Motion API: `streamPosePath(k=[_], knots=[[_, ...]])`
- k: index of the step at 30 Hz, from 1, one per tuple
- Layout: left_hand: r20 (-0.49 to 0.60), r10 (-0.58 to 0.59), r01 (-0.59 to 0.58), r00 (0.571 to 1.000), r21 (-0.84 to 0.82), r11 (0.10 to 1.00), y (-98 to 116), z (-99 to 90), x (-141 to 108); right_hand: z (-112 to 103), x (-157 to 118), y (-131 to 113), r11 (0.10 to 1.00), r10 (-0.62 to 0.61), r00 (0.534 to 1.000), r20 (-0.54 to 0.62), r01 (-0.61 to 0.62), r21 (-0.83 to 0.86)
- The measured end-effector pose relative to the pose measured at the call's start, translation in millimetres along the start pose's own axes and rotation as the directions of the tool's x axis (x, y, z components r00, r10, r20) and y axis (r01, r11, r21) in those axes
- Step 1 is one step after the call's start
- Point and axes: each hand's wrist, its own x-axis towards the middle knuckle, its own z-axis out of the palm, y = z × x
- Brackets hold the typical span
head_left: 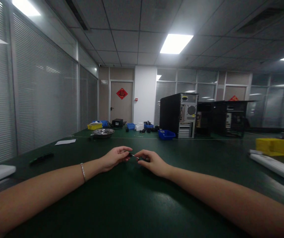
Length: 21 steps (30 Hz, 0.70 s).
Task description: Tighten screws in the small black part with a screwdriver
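My left hand (117, 157) is above the green tabletop, its thumb and fingers closed around a small dark piece (130, 154). Facing it, my right hand (155, 162) is closed on what looks like a small screwdriver (135, 157) with a thin shiny shaft and a dark handle. The shaft spans the narrow gap between my hands and reaches the dark piece. Fingers cover most of both things, and I cannot tell what kind of piece the left hand holds.
A metal bowl (103, 133) and a blue bin (166, 134) stand beyond my hands. A black computer tower (171, 115) rises behind right. Left lies a dark slim object (41, 158); right are a yellow bin (272, 146) and a long white object (275, 165).
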Motion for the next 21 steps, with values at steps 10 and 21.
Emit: streamPosePath(k=[10,21], knots=[[-0.083,0.039,-0.038,0.996,0.012,0.999,-4.9,-1.3,4.3,-2.6,-1.4,-1.8,1.0,0.012,1.0,-0.01,-0.012,0.014],[-0.01,0.166,-0.15,0.986,0.38,0.913,8.6,12.9,-6.7,-1.3,-0.1,-5.3,1.0,0.002,0.998,-0.061,-0.003,-0.026]])
